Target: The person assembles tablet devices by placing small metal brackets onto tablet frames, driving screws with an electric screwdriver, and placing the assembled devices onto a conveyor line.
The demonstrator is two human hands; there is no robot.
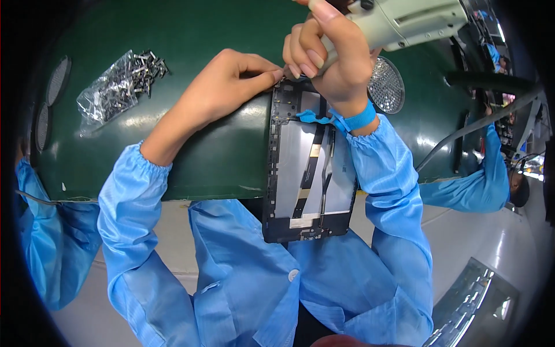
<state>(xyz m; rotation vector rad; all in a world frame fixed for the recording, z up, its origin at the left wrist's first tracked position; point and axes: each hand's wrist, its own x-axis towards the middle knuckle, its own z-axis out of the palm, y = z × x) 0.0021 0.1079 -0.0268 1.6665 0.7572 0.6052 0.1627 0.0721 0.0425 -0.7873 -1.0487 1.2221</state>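
Observation:
An opened tablet [330,168] with a black frame, silver back plate and dark ribbon cables lies lengthwise over the table's front edge, its near end above my lap. My left hand [231,81] is at its far left corner, thumb and fingers pinched together; whatever lies between the tips is too small to make out. My right hand [341,52] is closed around a pale grey power tool, which looks like an electric screwdriver [410,23], held above the tablet's far end. My fingers hide its tip. A blue wrist strap [361,117] circles my right wrist.
On the green table [202,156] a clear plastic bag [107,95] of small metal parts lies left. A round textured disc [386,85] sits right of the tablet, and two grey discs [58,81] [43,126] at far left. A grey cable [457,134] curves at right. Blue-sleeved people sit on both sides.

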